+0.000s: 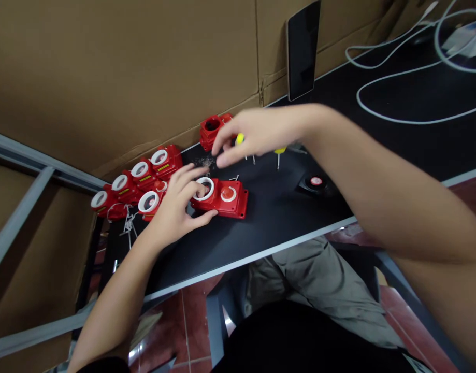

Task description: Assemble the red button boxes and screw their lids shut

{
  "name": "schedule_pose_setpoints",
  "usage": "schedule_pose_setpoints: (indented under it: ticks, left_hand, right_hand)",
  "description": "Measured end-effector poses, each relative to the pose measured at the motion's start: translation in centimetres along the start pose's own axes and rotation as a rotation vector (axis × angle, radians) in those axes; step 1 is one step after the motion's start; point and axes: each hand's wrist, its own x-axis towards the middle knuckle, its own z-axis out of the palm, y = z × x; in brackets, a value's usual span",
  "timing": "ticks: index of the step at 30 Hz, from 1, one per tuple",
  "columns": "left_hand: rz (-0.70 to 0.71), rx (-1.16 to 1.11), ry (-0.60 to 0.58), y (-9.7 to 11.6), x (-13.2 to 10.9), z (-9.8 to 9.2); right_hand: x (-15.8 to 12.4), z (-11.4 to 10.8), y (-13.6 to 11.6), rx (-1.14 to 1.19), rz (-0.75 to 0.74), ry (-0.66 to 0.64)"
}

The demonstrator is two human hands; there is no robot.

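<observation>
A red switch box (227, 199) with a white ring and a red button lies on the black table (261, 223). My left hand (178, 203) grips its left end, fingers curled round it. My right hand (253, 133) reaches across above the table, its fingers pinched beside a small yellow piece (240, 139); whether it holds that piece is unclear. A yellow-handled screwdriver (279, 154) lies just past the right hand. Another red housing (212, 130) with a dark hole stands at the cardboard wall behind the right hand.
Several red boxes with white rings (140, 178) are lined up at the table's left end, with loose screws (128, 224) by them. A black base with a red button (316, 182) sits to the right. A phone (303, 49) leans on the cardboard; white cables (397, 83) lie far right.
</observation>
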Motion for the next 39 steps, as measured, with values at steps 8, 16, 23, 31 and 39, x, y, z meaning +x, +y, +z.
schedule_pose_setpoints:
  ticks: [8, 16, 23, 31, 39]
  left_hand:
    - [-0.058, -0.235, 0.102, 0.1, -0.2, 3.1]
    - [-0.221, -0.261, 0.046, 1.5, 0.1, 2.6]
    - [-0.297, -0.24, -0.056, 2.3, 0.9, 1.5]
    - [-0.315, -0.246, 0.02, 2.7, 0.2, 2.7]
    - [-0.208, -0.228, 0.105, 3.0, -0.4, 3.5]
  right_hand:
    - [-3.0, -5.0, 1.4, -0.457, 0.281, 0.716]
    - [-4.0, -3.2, 7.1, -0.564, 0.464, 0.635]
    - [-5.6, -4.7, 10.5, -0.679, 0.72, 0.438]
    - [-4.9, -4.8, 12.9, -0.599, 0.7, 0.234]
    - [-4.7, -4.3, 11.3, -0.571, 0.642, 0.18]
